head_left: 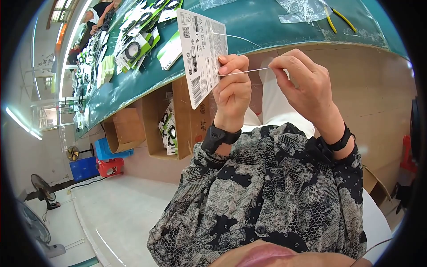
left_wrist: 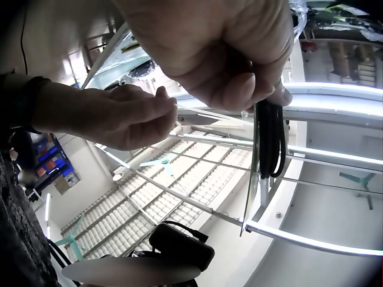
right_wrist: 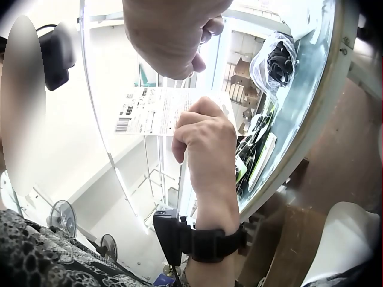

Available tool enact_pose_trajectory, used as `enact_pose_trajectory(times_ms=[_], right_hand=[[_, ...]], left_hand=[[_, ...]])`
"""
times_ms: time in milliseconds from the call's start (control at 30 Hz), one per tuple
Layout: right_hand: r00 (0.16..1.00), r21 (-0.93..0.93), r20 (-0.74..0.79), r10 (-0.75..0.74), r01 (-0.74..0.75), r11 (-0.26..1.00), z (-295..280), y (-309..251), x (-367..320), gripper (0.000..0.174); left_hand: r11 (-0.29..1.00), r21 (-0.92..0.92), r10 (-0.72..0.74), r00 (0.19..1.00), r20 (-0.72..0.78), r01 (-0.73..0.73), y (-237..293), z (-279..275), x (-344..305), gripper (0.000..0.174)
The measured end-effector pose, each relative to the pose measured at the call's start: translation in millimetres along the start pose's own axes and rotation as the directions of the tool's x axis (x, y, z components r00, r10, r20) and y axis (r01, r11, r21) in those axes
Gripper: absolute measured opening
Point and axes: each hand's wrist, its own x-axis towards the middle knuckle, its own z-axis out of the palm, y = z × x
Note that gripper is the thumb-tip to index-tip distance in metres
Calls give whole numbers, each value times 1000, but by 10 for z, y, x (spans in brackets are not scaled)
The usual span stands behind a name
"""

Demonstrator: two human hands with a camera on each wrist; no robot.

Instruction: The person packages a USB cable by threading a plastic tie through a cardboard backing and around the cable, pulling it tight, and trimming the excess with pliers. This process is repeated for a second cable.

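Note:
My left hand (head_left: pixel 233 89) holds a printed white package card (head_left: pixel 202 58) near its right edge, with the barcode side facing me. In the left wrist view a coiled black cable (left_wrist: pixel 272 140) hangs against the card's other face, just below the left fingers. A thin white tie (head_left: pixel 244 71) runs from the left fingers across to my right hand (head_left: pixel 307 84), whose thumb and forefinger pinch its end. Another thin white strand (head_left: pixel 238 38) sticks out from the card higher up. In the right wrist view, the right hand (right_wrist: pixel 173 39) is above the left hand (right_wrist: pixel 206 134).
The green-topped table (head_left: pixel 262 24) curves ahead, with many packaged cables (head_left: pixel 138 46) at the left. A plastic bag of white ties (head_left: pixel 304 11) and yellow-handled pliers (head_left: pixel 340 20) lie at the far right. Below the edge stands a cardboard box (head_left: pixel 180 129) with more packages inside.

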Motion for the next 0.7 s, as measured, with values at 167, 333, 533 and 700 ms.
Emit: enact_pose_trajectory(times_ms=[167, 333, 533, 700], right_hand=[[1000, 3, 3, -6, 6, 1000, 16, -3, 4, 12], [1000, 47, 19, 15, -16, 999, 40, -63, 17, 17], [985, 219, -38, 165, -153, 963, 310, 48, -104, 14], [878, 518, 128, 462, -456, 724, 452, 408, -387, 7]], left_hand=[[1000, 12, 1, 1000, -9, -1, -9, -5, 3, 15], [992, 125, 12, 1000, -11, -10, 38, -69, -7, 18], [739, 671, 181, 977, -115, -58, 117, -282, -5, 22], [421, 906, 394, 908, -142, -41, 104, -353, 46, 27]])
